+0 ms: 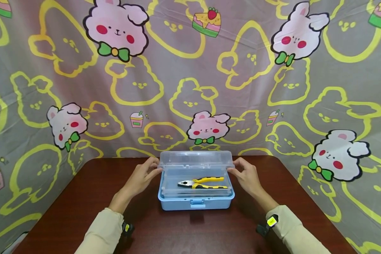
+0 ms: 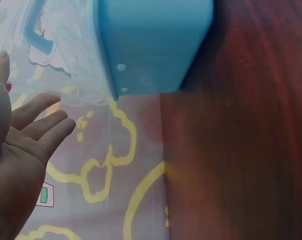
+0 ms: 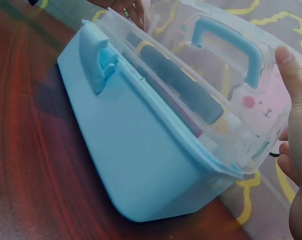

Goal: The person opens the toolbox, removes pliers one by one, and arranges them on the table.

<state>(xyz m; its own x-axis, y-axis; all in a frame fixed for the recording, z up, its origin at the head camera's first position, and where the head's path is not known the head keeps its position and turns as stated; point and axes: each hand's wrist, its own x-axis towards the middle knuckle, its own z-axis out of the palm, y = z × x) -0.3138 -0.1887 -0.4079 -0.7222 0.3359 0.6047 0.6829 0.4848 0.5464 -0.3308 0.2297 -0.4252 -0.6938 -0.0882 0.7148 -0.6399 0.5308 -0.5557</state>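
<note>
A light blue plastic toolbox (image 1: 177,204) stands on the table with its clear lid (image 1: 195,158) raised toward the back. My left hand (image 1: 141,176) grips the lid's left edge between thumb and fingers. On the opposite edge, my right hand (image 1: 248,175) holds the lid the same way. Pliers (image 1: 206,186) with yellow and black handles lie in the translucent upper tray (image 1: 173,191), jaws pointing left. A blue carry handle (image 3: 231,37) on the lid shows in the right wrist view. What lies beneath the tray is hard to make out.
The dark reddish-brown wooden table (image 1: 190,233) reaches back to a grey curtain (image 1: 184,70) with rabbit prints. At the toolbox's front is a blue latch (image 1: 197,203), hanging loose from the lid.
</note>
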